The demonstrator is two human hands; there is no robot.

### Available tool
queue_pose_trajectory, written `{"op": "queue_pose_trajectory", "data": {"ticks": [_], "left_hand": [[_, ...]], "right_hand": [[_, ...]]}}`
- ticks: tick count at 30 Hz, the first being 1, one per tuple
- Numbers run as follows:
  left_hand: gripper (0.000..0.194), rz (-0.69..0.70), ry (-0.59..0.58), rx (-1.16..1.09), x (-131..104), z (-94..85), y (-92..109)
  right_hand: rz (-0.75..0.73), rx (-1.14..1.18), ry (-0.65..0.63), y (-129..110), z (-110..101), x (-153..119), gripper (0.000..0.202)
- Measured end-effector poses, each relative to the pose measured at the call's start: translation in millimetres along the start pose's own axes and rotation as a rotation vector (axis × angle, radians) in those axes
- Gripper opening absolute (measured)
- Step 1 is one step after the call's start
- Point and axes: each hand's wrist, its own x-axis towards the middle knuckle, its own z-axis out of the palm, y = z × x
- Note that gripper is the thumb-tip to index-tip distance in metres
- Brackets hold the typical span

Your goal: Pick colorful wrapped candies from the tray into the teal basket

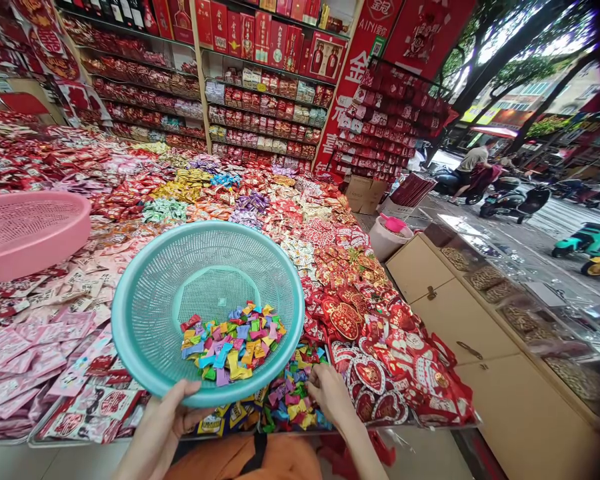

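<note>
A round teal basket [145,370] is tilted toward me above the candy display. Small wrapped candies [235,347] in many colours lie in its near right part. My left hand [173,417] grips the near rim, thumb on top and fingers beneath. Just right of the basket, my right hand [327,393] is over a pile of similar colourful candies [293,400], its fingers curled down and pressed together; whatever they hold is hidden.
A pink basket [70,243] rests at the left. Heart-shaped red packets [370,377] lie to the right, near wooden cabinets [460,320]. Behind are stocked shelves [270,87]; a white bucket [383,243] stands beyond the display. A person [473,163] is by scooters outside.
</note>
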Motion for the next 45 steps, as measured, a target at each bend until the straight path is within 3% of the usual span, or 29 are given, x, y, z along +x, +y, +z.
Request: {"op": "queue_pose_trajectory", "data": {"ticks": [6, 9, 12, 18, 25, 30, 35, 40, 45], "left_hand": [[0.016, 0.031, 0.023, -0.009, 7, -4.5, -9], [0.018, 0.027, 0.009, -0.007, 13, -9.2, -14], [0.018, 0.023, 0.004, -0.006, 16, -11.8, -19], [0.012, -0.036, 0.032, -0.039, 9, -5.3, -14], [0.011, -0.038, 0.023, -0.035, 8, -3.2, -11], [0.015, -0.001, 0.002, -0.015, 11, -7.5, -10], [0.013, 0.000, -0.001, -0.025, 10, -10.3, 4], [0.013, 0.017, 0.054, -0.058, 9, -8.6, 17], [0.012, 0.003, 0.085, -0.073, 10, -8.6, 22]], "right_hand": [[-0.081, 0.117, 0.128, -2, -51, -6, 0.018], [-0.173, 0.235, 0.235, -20, -83, -4, 0.023], [-0.275, 0.329, 0.268, -50, -98, 5, 0.023], [-0.408, 0.356, 0.230, -98, -75, 21, 0.018], [-0.467, 0.296, 0.219, -116, -54, 24, 0.015], [-0.413, 0.364, 0.282, -94, -69, 20, 0.022], [-0.259, 0.321, 0.351, -34, -74, 17, 0.026], [-0.141, 0.207, 0.244, 13, -46, 11, 0.020], [-0.111, 0.170, 0.026, 11, -15, 8, 0.010]]}}
